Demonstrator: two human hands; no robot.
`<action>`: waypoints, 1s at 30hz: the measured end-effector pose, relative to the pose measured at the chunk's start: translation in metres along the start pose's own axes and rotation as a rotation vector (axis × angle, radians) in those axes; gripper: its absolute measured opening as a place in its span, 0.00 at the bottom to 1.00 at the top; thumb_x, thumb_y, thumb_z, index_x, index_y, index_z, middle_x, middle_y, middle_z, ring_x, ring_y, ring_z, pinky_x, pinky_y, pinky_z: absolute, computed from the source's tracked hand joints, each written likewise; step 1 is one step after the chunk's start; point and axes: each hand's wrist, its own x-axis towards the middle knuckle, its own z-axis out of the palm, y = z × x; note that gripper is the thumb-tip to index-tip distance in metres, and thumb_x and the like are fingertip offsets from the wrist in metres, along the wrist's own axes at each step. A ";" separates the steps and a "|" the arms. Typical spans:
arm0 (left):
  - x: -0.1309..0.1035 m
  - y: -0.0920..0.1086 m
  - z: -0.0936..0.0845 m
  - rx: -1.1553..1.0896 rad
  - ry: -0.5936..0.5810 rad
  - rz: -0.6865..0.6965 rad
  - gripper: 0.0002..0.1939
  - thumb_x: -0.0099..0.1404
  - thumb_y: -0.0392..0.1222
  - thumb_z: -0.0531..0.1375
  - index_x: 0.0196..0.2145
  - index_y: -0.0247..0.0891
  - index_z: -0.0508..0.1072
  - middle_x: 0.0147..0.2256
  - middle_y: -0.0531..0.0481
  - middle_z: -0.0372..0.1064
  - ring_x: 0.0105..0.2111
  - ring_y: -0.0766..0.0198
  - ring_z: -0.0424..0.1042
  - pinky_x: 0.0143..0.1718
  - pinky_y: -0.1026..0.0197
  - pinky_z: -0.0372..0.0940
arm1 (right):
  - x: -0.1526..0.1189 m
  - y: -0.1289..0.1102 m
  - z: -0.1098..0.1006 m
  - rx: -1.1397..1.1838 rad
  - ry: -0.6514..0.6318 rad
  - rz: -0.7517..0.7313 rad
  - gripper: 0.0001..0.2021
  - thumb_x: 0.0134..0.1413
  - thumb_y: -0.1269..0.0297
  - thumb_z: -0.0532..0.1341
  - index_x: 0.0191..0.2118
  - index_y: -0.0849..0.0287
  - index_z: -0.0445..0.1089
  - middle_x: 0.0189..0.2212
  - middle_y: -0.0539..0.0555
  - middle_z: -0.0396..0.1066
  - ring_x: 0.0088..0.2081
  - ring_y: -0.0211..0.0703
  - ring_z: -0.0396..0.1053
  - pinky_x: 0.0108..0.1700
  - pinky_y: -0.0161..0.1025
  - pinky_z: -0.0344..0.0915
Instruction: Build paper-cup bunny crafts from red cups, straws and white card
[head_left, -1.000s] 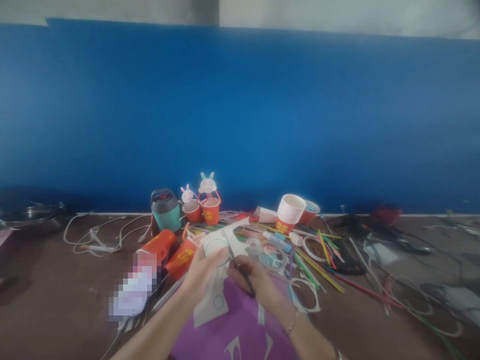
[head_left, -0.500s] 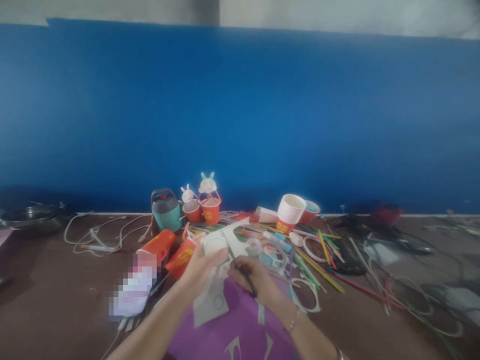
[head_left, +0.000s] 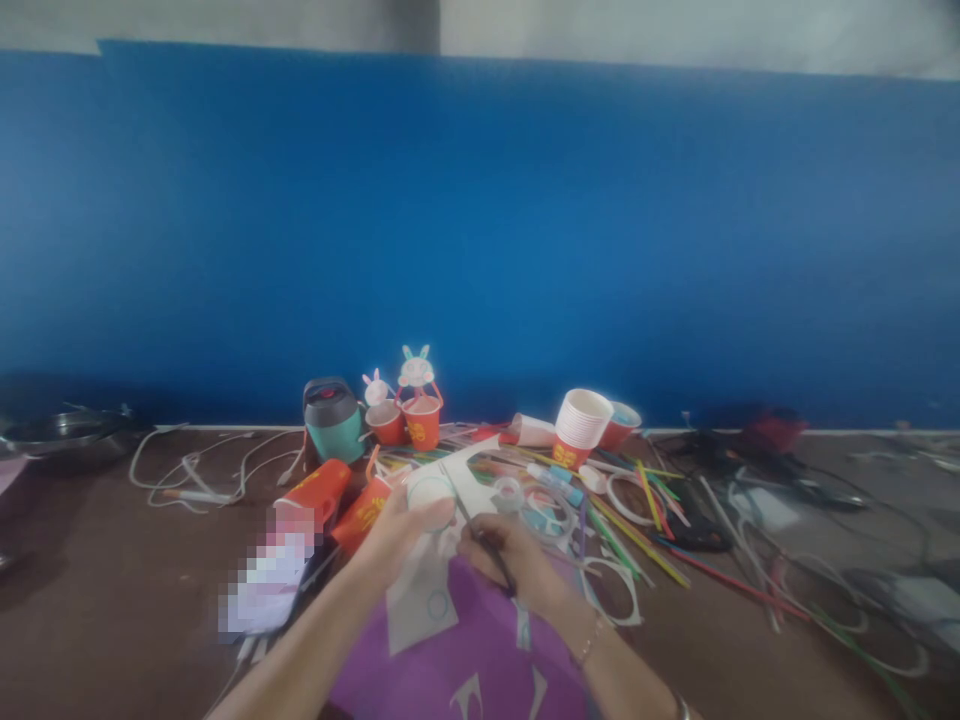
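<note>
My left hand (head_left: 409, 525) is closed on a sheet of white paper (head_left: 420, 610) with circles drawn on it, the thumb lying on top near one circle. Dark scissors (head_left: 491, 550) are in my right hand (head_left: 514, 560), their blades pointing up and left into the paper beside my left thumb. A strip of the paper (head_left: 476, 455) sticks out past the blades to the upper right. Below both hands lies a purple sheet (head_left: 480, 650) with white paper scraps on it. The fingers under the paper are hidden.
Red paper cups (head_left: 311, 490) lie at the left near a teal-and-grey flask (head_left: 334, 425). Rabbit figures (head_left: 417, 372) stand in cups at the back. A cup stack (head_left: 581, 425), tape rolls (head_left: 508, 492), coloured sticks (head_left: 637, 535) and cables (head_left: 817, 600) fill the right. A phone (head_left: 270, 590) lies left.
Almost nothing differs. Both hands, the scissors and the paper keep nearly the same place, with only a slight shift of the view.
</note>
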 end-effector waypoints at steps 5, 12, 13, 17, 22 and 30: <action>0.000 0.000 -0.001 -0.005 0.008 -0.023 0.12 0.47 0.38 0.70 0.31 0.34 0.77 0.24 0.50 0.73 0.23 0.65 0.69 0.25 0.65 0.64 | 0.000 0.001 0.000 0.050 0.000 -0.002 0.18 0.45 0.48 0.65 0.24 0.59 0.65 0.14 0.42 0.53 0.16 0.29 0.46 0.18 0.30 0.43; 0.001 -0.005 0.003 -0.076 0.101 -0.013 0.14 0.48 0.39 0.70 0.34 0.35 0.77 0.30 0.48 0.76 0.29 0.64 0.72 0.33 0.65 0.66 | 0.002 0.005 0.001 0.079 0.030 0.010 0.17 0.47 0.52 0.65 0.23 0.59 0.63 0.11 0.41 0.51 0.14 0.28 0.45 0.16 0.30 0.42; 0.001 -0.005 0.005 -0.090 0.114 -0.013 0.14 0.48 0.40 0.70 0.34 0.35 0.77 0.29 0.49 0.75 0.28 0.64 0.72 0.32 0.65 0.66 | 0.003 0.006 0.002 0.076 0.037 0.009 0.17 0.48 0.52 0.65 0.22 0.59 0.63 0.11 0.41 0.51 0.14 0.28 0.45 0.16 0.30 0.42; -0.001 -0.004 0.010 -0.105 0.122 0.024 0.11 0.49 0.40 0.70 0.31 0.35 0.76 0.27 0.51 0.74 0.27 0.65 0.71 0.31 0.66 0.65 | 0.002 0.003 0.003 0.088 0.031 0.028 0.16 0.46 0.53 0.66 0.24 0.59 0.63 0.11 0.40 0.51 0.14 0.28 0.45 0.16 0.30 0.42; -0.003 -0.002 0.012 -0.072 0.082 0.047 0.13 0.51 0.40 0.69 0.34 0.33 0.76 0.30 0.48 0.76 0.29 0.63 0.72 0.34 0.64 0.66 | -0.001 -0.008 0.008 0.147 0.011 -0.027 0.21 0.44 0.44 0.64 0.23 0.58 0.61 0.10 0.38 0.47 0.14 0.28 0.43 0.16 0.31 0.41; -0.001 -0.007 0.008 -0.078 0.078 0.032 0.13 0.51 0.39 0.69 0.35 0.33 0.76 0.30 0.47 0.75 0.30 0.62 0.71 0.33 0.64 0.66 | 0.000 -0.006 0.007 0.149 0.037 -0.049 0.27 0.40 0.36 0.63 0.22 0.58 0.61 0.12 0.39 0.47 0.16 0.28 0.42 0.18 0.33 0.38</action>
